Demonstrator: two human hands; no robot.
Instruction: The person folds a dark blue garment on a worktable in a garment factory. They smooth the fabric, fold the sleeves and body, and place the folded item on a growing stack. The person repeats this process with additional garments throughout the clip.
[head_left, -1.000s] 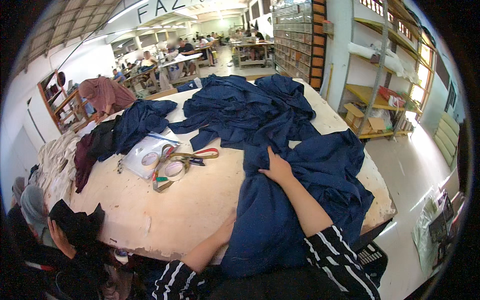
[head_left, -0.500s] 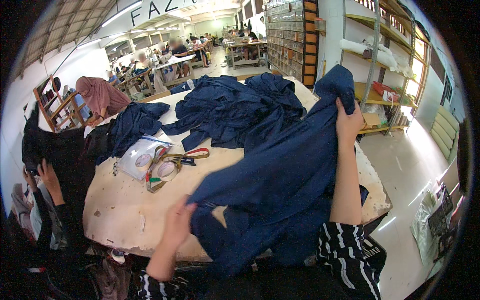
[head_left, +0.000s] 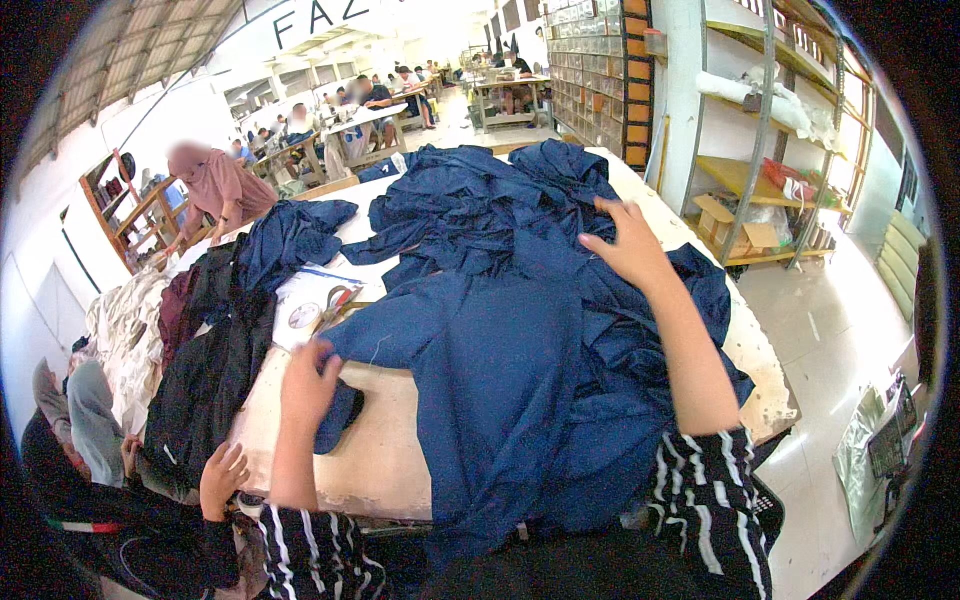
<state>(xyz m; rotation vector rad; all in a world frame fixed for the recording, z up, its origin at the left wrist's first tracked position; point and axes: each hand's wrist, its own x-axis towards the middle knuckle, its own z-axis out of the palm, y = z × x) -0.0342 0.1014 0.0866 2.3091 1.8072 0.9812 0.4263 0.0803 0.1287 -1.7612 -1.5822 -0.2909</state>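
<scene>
A navy blue garment (head_left: pixel 500 380) lies spread over the near part of a worn wooden table (head_left: pixel 385 450), its lower end hanging off the front edge. My left hand (head_left: pixel 308 383) grips the garment's left corner on the tabletop. My right hand (head_left: pixel 628 245) rests flat, fingers spread, on the far end of the garment where it meets a heap of more navy garments (head_left: pixel 480 200). Both forearms come out of black sleeves with white stripes.
Scissors and a white sheet (head_left: pixel 325 300) lie left of the garment. Dark clothes (head_left: pixel 215 350) hang over the table's left edge. A seated person's hand (head_left: pixel 222 478) is at lower left. Metal shelves (head_left: pixel 760 170) stand right; people work at tables behind.
The garment, held up in the air half a second ago, now lies flat on the table. My right hand came down onto its far end; my left moved to its left corner.
</scene>
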